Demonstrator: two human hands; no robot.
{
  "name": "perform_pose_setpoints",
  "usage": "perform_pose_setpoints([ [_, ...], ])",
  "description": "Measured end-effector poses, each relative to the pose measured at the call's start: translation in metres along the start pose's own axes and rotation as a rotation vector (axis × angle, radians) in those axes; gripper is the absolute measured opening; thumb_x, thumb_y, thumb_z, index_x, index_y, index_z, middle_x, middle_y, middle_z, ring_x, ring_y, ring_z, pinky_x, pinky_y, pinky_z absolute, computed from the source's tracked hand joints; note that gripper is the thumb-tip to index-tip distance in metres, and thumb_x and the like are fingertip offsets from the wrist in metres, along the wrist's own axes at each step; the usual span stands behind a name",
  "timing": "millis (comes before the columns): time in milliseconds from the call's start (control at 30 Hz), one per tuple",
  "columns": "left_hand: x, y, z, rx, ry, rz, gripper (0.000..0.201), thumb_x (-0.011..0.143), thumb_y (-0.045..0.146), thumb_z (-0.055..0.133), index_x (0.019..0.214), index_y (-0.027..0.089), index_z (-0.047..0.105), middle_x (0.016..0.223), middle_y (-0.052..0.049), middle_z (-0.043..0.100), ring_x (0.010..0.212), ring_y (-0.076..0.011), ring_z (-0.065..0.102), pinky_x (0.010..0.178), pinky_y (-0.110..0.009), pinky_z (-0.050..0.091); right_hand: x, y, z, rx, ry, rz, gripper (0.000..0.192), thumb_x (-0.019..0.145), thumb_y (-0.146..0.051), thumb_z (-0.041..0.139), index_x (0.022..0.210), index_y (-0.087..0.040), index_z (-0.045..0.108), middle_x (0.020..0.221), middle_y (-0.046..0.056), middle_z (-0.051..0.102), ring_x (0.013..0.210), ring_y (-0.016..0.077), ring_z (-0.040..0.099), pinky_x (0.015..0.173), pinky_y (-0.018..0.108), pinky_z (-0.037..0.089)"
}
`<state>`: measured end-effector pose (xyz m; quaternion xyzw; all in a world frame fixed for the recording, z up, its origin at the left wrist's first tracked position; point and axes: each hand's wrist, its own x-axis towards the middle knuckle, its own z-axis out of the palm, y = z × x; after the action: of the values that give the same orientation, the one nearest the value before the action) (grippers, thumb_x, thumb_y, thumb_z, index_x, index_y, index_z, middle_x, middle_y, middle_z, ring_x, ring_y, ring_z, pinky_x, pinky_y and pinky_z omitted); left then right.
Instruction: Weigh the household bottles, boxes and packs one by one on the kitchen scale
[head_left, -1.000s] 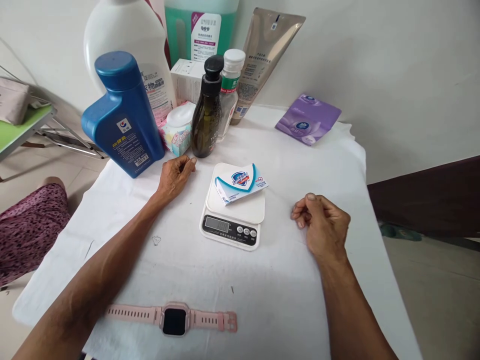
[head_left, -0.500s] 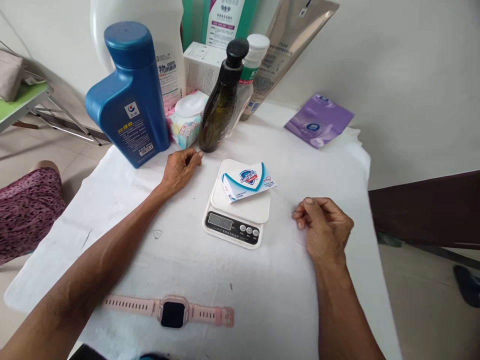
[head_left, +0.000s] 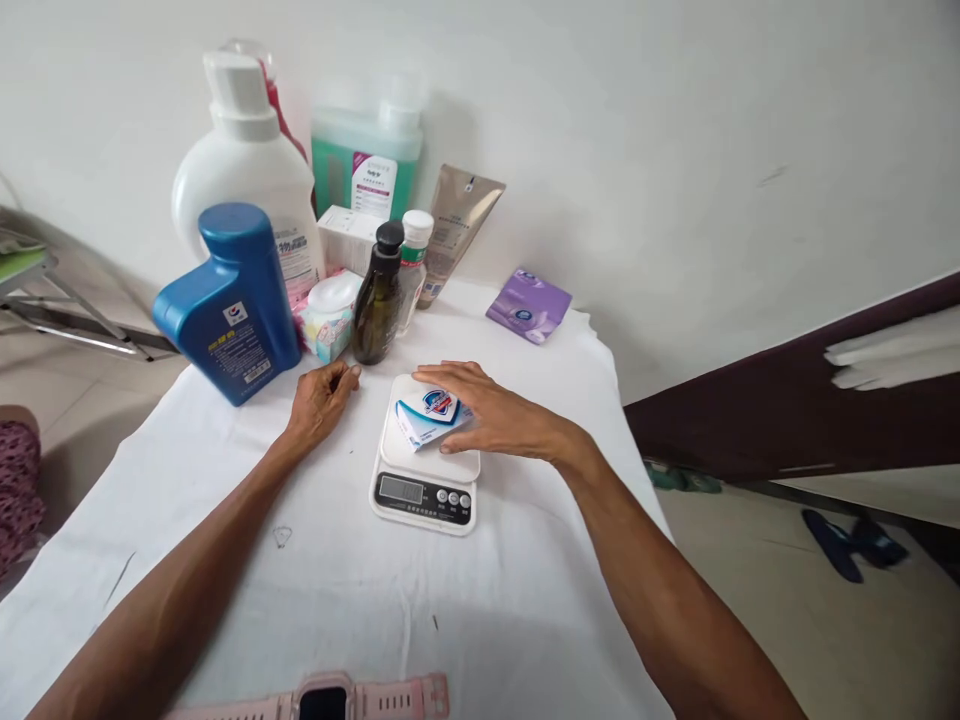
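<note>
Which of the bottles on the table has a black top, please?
The dark bottle just beyond the left hand; the blue bottle has a blue cap, the white bottle, clear bottle and green jug pale ones.

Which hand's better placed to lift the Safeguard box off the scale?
Right, likely: the right hand spans the box on the scale, fingers and thumb apart. The left hand lies curled near the dark bottle.

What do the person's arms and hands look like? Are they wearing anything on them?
The left hand and right hand have no gloves, and no rings that I can see. No watch or bracelet shows on either wrist. The forearms look long and lean, without sleeves.
</note>
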<state>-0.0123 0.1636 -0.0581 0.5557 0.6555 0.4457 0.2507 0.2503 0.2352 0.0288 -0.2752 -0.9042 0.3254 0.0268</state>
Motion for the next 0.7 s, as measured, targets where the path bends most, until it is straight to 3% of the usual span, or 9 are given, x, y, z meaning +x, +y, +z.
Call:
perform_pose_setpoints([
  [133, 0.0, 0.003, -0.001, 0.013, 0.0, -0.011, 0.044, 0.095, 0.05, 0.05, 0.066, 0.019, 0.06, 0.052, 0.003, 0.046, 0.052, -0.0132, 0.042, 0.051, -0.026, 0.031, 0.004, 0.002, 0.003, -0.034, 0.038, -0.02, 0.064, 0.075, -0.012, 0.076, 0.136, -0.025, 0.062, 0.133, 0.008, 0.065, 0.128, 0.0298, 0.052, 0.11, 0.051, 0.046],
  [233, -0.001, 0.004, -0.001, 0.016, 0.005, -0.015, 0.044, 0.095, 0.05, 0.049, 0.066, 0.019, 0.059, 0.052, 0.003, 0.046, 0.052, -0.0136, 0.043, 0.051, -0.025, 0.032, -0.002, 0.004, 0.002, -0.021, 0.157, -0.03, 0.056, 0.071, -0.015, 0.081, 0.124, -0.026, 0.067, 0.117, 0.004, 0.069, 0.113, 0.0274, 0.061, 0.097, 0.044, 0.053],
  [300, -0.001, 0.005, -0.001, 0.014, 0.005, -0.019, 0.044, 0.095, 0.05, 0.049, 0.066, 0.019, 0.059, 0.052, 0.003, 0.046, 0.052, -0.0137, 0.043, 0.051, -0.025, 0.032, -0.008, 0.013, -0.005, -0.007, 0.246, -0.003, 0.055, 0.071, -0.022, 0.085, 0.122, -0.026, 0.068, 0.118, 0.005, 0.07, 0.107, 0.0275, 0.064, 0.093, 0.043, 0.055],
  [500, -0.001, 0.005, 0.0, 0.004, -0.001, -0.035, 0.045, 0.094, 0.053, 0.05, 0.066, 0.019, 0.06, 0.052, 0.003, 0.044, 0.052, -0.0131, 0.041, 0.051, -0.026, 0.031, -0.008, 0.078, -0.07, -0.092, 0.691, 0.326, 0.058, 0.067, -0.034, 0.088, 0.121, -0.022, 0.069, 0.127, 0.011, 0.069, 0.112, 0.0328, 0.067, 0.1, 0.048, 0.052],
  [600, 0.0, 0.003, 0.001, -0.002, 0.003, -0.047, 0.045, 0.094, 0.053, 0.051, 0.066, 0.019, 0.06, 0.052, 0.003, 0.044, 0.052, -0.013, 0.041, 0.05, -0.026, 0.03, 0.006, 0.112, -0.103, -0.188, 0.776, 0.52, 0.057, 0.069, -0.033, 0.084, 0.121, -0.016, 0.068, 0.126, 0.015, 0.068, 0.117, 0.0359, 0.063, 0.104, 0.051, 0.048],
  [700, 0.0, 0.002, 0.003, -0.006, 0.0, -0.052, 0.044, 0.094, 0.052, 0.051, 0.067, 0.019, 0.061, 0.051, 0.003, 0.043, 0.051, -0.0128, 0.04, 0.05, -0.026, 0.029, 0.022, 0.142, -0.119, -0.209, 0.773, 0.66, 0.061, 0.073, -0.037, 0.082, 0.126, -0.014, 0.065, 0.125, 0.018, 0.066, 0.118, 0.037, 0.061, 0.104, 0.052, 0.048],
])
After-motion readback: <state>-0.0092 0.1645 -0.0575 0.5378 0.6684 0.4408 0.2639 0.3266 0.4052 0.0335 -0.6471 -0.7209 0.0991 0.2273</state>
